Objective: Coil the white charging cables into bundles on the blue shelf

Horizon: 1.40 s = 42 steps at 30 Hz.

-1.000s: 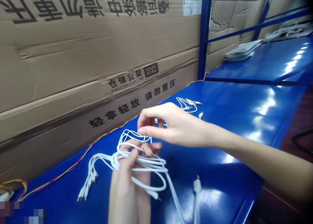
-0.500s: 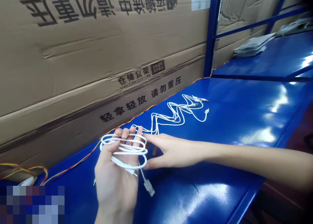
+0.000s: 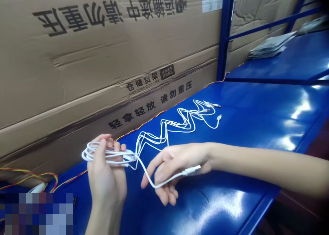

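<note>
My left hand (image 3: 106,175) is closed around a coil of white cable (image 3: 102,152), held upright over the blue bench (image 3: 257,125). My right hand (image 3: 174,166) is just to its right, palm up, fingers bent. The cable's free end with a white USB plug (image 3: 192,169) lies across that palm and loops around the fingers. The cable's far end (image 3: 180,122) trails in wavy loops across the bench to several small connectors (image 3: 212,106).
Large cardboard boxes (image 3: 102,57) with printed characters stand along the back of the bench. A red and yellow wire (image 3: 31,178) runs along their base. Blue shelf posts (image 3: 224,33) rise at the right, with flat packets (image 3: 269,46) on the further shelf.
My left hand turned and moved left with the coil. My right hand turned palm up and took the plug end, which hung below the left hand before.
</note>
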### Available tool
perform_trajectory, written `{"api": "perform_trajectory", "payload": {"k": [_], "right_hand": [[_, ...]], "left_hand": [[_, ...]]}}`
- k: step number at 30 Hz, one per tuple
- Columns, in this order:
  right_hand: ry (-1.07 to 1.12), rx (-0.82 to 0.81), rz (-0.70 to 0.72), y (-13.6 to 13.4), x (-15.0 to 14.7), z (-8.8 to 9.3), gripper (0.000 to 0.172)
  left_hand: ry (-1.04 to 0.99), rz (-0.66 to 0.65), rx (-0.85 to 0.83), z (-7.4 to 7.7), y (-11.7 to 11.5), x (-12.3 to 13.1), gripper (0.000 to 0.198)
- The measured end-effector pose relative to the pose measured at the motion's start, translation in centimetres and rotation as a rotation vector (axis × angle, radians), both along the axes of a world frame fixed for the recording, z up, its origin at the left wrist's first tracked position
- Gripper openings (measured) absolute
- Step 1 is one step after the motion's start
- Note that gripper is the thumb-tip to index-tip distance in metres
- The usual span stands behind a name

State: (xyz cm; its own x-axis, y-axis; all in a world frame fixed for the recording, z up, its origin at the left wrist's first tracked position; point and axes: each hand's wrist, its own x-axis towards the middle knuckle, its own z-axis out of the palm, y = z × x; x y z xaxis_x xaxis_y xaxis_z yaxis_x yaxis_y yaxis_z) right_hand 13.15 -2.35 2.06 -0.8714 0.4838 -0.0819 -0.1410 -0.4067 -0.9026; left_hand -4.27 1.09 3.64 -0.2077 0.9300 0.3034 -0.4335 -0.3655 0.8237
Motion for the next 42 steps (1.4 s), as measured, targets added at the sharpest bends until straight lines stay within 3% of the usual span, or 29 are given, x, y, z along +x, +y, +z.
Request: {"api": "perform_trajectory", "payload": {"k": [3, 6, 9, 11, 14, 16, 18, 21, 25, 28, 31, 33, 35, 38, 42], "right_hand": [[-0.064, 0.088, 0.065, 0.4, 0.8, 0.7, 0.033], [-0.138, 0.291, -0.014, 0.3, 1.0, 1.1, 0.022], [-0.111, 0.501, -0.264, 0.3, 0.5, 1.0, 0.016], [-0.140, 0.658, -0.533, 0.3, 0.2, 0.6, 0.018], [-0.385, 1.010, -0.931, 0.2, -0.1, -0.1, 0.018], [-0.574, 1.228, -1.060, 0.0, -0.1, -0.2, 0.018], [-0.680, 1.335, -1.100, -0.2, -0.1, -0.1, 0.020], [-0.717, 1.344, -1.021, -0.3, 0.0, 0.1, 0.023], [-0.737, 1.118, -0.962, 0.5, 0.2, -0.9, 0.021], [-0.715, 0.986, -0.843, 1.2, 0.4, -1.7, 0.041], [-0.761, 1.046, -0.746, 1.6, 0.5, -1.5, 0.045], [-0.817, 1.109, -0.669, 1.6, 0.6, -0.7, 0.030], [-0.848, 1.122, -0.558, 1.5, 0.7, 0.3, 0.013], [-0.821, 1.119, -0.408, 1.2, 0.9, 1.3, 0.017], [-0.755, 1.167, -0.300, 0.7, 1.2, 1.3, 0.016]], "left_hand": [[0.136, 0.021, 0.103, -0.2, 0.2, -0.2, 0.004], [0.337, 0.013, 0.098, -0.6, 0.3, -0.3, 0.007], [0.482, -0.160, -0.062, -1.2, -0.1, 0.1, 0.015], [0.495, -0.296, -0.144, -1.7, -0.6, 0.8, 0.022], [0.393, -0.444, -0.180, -2.6, -1.5, 2.2, 0.030], [0.302, -0.493, -0.206, -3.1, -2.0, 3.0, 0.034], [0.232, -0.550, -0.248, -3.4, -2.3, 3.6, 0.039], [0.203, -0.550, -0.179, -3.4, -2.4, 4.0, 0.043], [0.400, -0.497, -0.008, -3.1, -2.8, 4.0, 0.038], [0.568, -0.513, -0.026, -3.1, -3.0, 3.7, 0.041], [0.707, -0.484, -0.064, -3.1, -2.7, 3.0, 0.043], [0.796, -0.561, -0.077, -3.0, -2.2, 2.3, 0.038], [0.874, -0.732, -0.149, -2.9, -1.6, 1.6, 0.036], [0.892, -0.920, -0.339, -3.1, -1.1, 0.9, 0.037], [0.808, -1.076, -0.361, -3.7, -1.2, 0.9, 0.035]]}}
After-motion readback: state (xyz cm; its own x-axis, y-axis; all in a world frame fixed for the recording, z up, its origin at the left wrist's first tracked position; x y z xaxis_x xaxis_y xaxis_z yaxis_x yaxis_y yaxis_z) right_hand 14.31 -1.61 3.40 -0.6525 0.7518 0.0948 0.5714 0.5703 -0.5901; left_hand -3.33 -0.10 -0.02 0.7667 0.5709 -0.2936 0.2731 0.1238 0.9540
